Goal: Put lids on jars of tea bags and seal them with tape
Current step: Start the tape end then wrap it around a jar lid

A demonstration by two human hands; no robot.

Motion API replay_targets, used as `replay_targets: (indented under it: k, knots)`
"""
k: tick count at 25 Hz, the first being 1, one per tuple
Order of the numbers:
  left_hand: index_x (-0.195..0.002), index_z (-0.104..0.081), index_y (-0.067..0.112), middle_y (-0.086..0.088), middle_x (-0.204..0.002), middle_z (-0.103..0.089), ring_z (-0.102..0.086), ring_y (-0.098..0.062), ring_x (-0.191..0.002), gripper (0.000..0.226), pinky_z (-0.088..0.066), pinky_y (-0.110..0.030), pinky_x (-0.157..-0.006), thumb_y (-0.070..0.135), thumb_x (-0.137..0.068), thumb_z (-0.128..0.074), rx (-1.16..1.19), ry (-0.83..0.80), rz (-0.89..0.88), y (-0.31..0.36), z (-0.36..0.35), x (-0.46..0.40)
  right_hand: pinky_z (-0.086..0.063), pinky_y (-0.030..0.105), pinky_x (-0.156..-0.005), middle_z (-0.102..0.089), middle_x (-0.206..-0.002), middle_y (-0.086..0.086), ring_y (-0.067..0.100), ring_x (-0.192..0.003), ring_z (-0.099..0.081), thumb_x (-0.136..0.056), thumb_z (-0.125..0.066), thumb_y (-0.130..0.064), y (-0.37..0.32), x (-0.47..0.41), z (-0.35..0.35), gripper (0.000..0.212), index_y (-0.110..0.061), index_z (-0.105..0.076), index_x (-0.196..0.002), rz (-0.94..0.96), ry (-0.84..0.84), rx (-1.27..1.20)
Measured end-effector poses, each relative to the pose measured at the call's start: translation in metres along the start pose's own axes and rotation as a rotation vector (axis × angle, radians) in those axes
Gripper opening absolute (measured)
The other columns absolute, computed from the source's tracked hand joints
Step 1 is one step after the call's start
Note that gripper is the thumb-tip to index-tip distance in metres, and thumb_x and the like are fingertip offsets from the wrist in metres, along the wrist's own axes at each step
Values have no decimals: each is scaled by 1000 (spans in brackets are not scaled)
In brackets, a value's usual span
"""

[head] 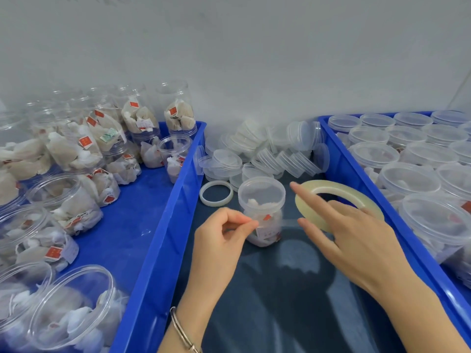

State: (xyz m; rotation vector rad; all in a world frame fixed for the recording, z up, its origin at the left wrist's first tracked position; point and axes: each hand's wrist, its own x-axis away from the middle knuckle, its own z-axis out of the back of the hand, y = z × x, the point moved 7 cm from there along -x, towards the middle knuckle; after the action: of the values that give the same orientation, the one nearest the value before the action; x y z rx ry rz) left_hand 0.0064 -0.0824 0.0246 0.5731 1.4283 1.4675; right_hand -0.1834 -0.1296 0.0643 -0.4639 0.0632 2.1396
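Observation:
A clear jar of tea bags (262, 212) with its lid on stands upright on the dark table between two blue bins. My left hand (224, 233) pinches the free end of clear tape against the jar's left side. A strip of tape runs from the jar to the roll of clear tape (336, 189) on the right. My right hand (354, 233) carries that roll, with fingers through its hole and the index finger stretched toward the jar.
A blue bin (163, 217) on the left holds several open jars of tea bags. A blue bin (339, 159) on the right holds several lidded jars. Loose clear lids (265, 151) are piled behind the jar, beside an empty tape core (216, 193). A grey wall stands behind.

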Motion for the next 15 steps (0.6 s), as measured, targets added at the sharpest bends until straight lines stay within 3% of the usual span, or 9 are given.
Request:
replay_targets:
  k: [4, 9, 15]
  knots:
    - [-71, -66, 20, 7, -100, -63, -60, 4, -94, 18, -47, -10, -76, 7, -79, -75, 9, 62, -30, -20, 0, -3, -41, 31, -67, -37, -72, -6, 14, -65, -41, -89, -5, -63, -2, -11, -20, 54, -58, 15, -138, 46, -56, 138]
    - [-76, -68, 19, 18, -137, -49, -46, 3, -127, 10, -41, -19, -100, 12, -82, -72, 27, -11, -37, -39, -7, -16, -37, 29, -69, -34, -79, -6, 14, -72, -39, -83, 9, -61, 2, -25, -37, 50, -59, 27, -130, 58, -101, 217]
    - [-75, -63, 6, 18, -126, -59, -56, 2, -118, 12, -46, -11, -89, 0, -84, -68, 184, -38, -40, -45, -11, -26, -38, 27, -69, -33, -78, -7, 11, -73, -39, -84, 7, -61, 4, -34, -43, 49, -59, 29, -128, 85, -104, 208]
